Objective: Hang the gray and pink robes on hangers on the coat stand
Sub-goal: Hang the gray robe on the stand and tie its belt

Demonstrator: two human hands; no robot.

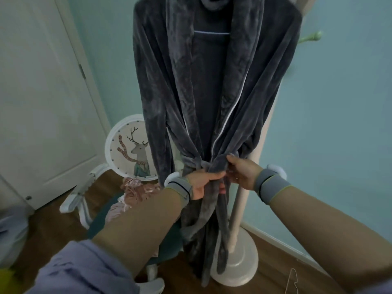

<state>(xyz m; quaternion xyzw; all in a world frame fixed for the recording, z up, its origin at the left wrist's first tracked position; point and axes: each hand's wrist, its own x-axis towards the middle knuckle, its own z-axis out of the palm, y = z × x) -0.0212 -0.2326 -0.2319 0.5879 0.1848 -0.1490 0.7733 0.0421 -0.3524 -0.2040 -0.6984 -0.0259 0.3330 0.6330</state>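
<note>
The gray robe (212,85) hangs full length from a hanger on the cream coat stand (237,247), whose pole shows behind it on the right. Its belt (191,161) is knotted at the waist. My left hand (203,181) grips the belt knot from the left, fingers curled round it. From the right, my right hand (239,172) pinches the same knot. The pink robe (135,192) lies crumpled on a teal stool (167,242) low at the left, partly behind my left forearm.
A white chair with a deer picture on its round back (131,149) stands left of the robe. A white door (42,98) fills the left. A thin wire hanger (293,279) lies on the wooden floor at the lower right. A green peg (311,37) juts from the stand.
</note>
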